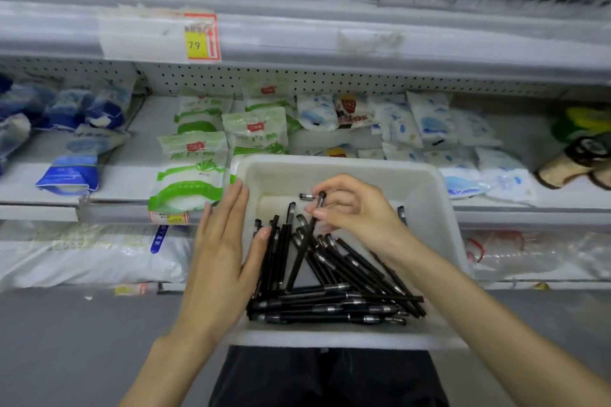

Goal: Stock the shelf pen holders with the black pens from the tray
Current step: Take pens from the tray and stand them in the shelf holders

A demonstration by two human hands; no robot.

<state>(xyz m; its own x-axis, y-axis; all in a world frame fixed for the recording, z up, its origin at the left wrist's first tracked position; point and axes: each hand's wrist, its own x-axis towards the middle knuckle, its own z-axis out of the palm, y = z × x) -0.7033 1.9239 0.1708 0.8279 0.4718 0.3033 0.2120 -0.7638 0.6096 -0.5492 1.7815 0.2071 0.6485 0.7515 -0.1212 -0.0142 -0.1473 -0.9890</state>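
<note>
Pinching black pen, right hand fingers

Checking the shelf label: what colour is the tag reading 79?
Yellow, with a red-orange border, on the price tag in the head view.

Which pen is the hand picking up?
The pen pinched in the right hand, tilted up with its top end raised above the pile. The other pens lie flat in the tray.
</note>
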